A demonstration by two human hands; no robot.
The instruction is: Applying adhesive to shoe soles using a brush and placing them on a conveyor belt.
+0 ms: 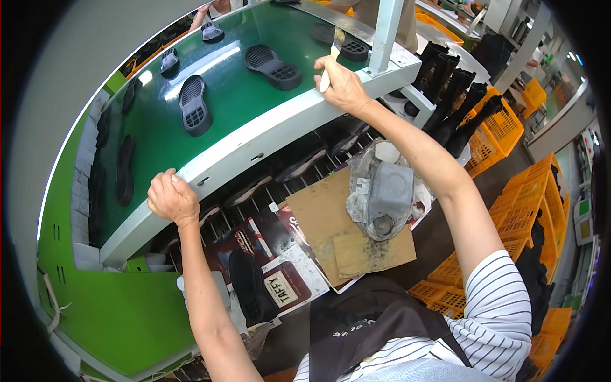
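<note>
My right hand point(344, 86), at the far edge rail on the right, is closed round a paintbrush point(335, 53) with a pale handle; its bristles point up over the green belt, beside a dark shoe sole point(354, 49). My left hand point(174, 197) has its fingers curled over the white edge rail point(254, 143) at the left. On the green conveyor belt point(219, 134) several black shoe soles lie apart, among them one sole point(195, 106) near the middle and another sole point(272, 67) nearer my right hand.
Below the rail, a grey container point(391, 189) wrapped in plastic sits on stained cardboard point(318, 219). A black sole point(252, 288) lies by my left forearm. Shoes hang on a rack point(302, 164) under the belt. Black boots point(453, 95) and orange crates point(493, 130) stand at right.
</note>
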